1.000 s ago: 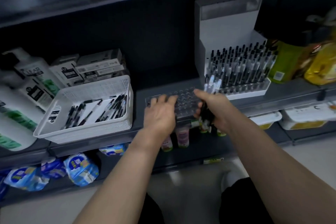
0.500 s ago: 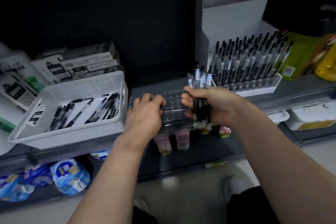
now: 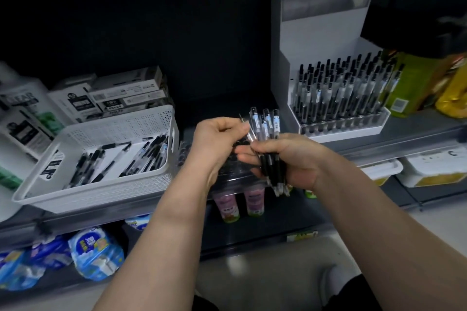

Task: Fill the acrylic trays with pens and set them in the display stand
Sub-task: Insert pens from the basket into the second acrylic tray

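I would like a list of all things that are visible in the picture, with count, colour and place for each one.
display stand: one, white, on the shelf at the right, its tray full of upright black pens
basket: one, white, on the shelf at the left, with loose pens inside
acrylic tray: one, clear, on the shelf under the hands, mostly hidden
bundle of pens: several, clear and black, in the right hand
boxes: several, white, behind the basket
small bottles: at least two, pink, lower shelf
blue packets: several, lower left
yellow packages: far right
left hand: pinching one pen from the bundle
right hand: gripping the bundle
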